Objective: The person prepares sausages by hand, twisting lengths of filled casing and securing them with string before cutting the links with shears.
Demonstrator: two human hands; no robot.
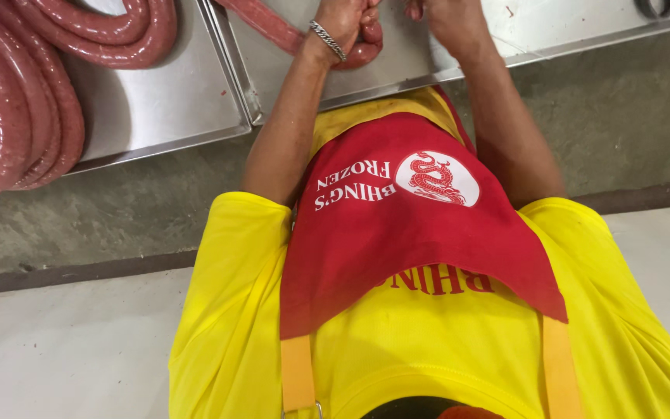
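While both hands work at the top edge: sausage rope (pixel 273 27) on a steel tray (pixel 397 70).
Left hand (pixel 347 23) closed around the rope's end; right hand (pixel 443 15) cut off, fingers' state unclear. Large coil (pixel 17 101) lies unlinked on neighbouring tray (pixel 157 109); most remains.

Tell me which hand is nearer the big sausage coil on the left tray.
Left. The left hand, gripping a sausage on the next tray, is closest to the coil; the right hand lies beyond it, farther off.
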